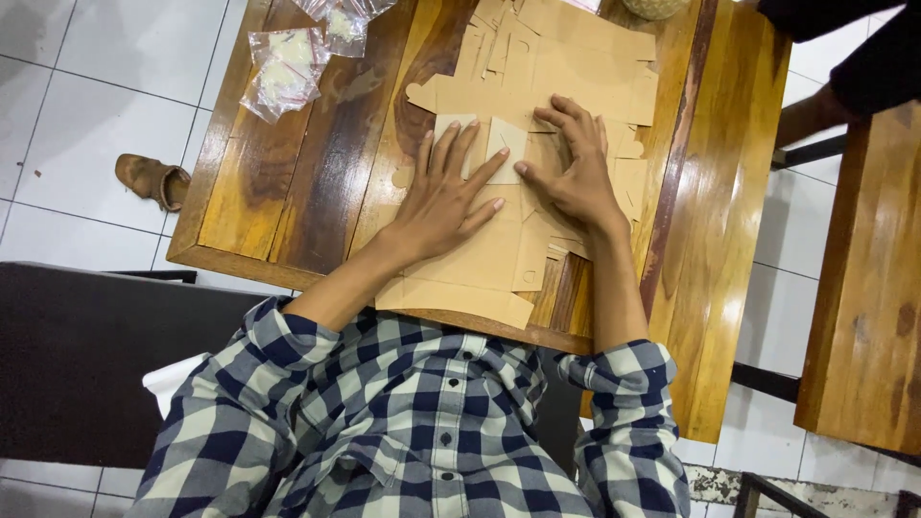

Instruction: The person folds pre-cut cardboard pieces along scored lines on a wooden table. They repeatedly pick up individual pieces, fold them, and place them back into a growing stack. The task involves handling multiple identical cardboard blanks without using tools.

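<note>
Cardboard (480,264) lies under your left hand (443,197) and right hand (574,173), both flat, fingers spread; bags (286,67) lie well left.

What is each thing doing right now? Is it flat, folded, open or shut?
Left hand: open, fingers spread, pressing flat on the cardboard.
Right hand: open, pressing the cardboard beside the left hand.
Cardboard sheet: unfolded, lying flat, one edge over the table's rim.
Cardboard pile: flat cut pieces, stacked loosely.
Plastic bags: lying on the table; open or shut, cannot tell.
Sandal: lying on the floor.
</note>
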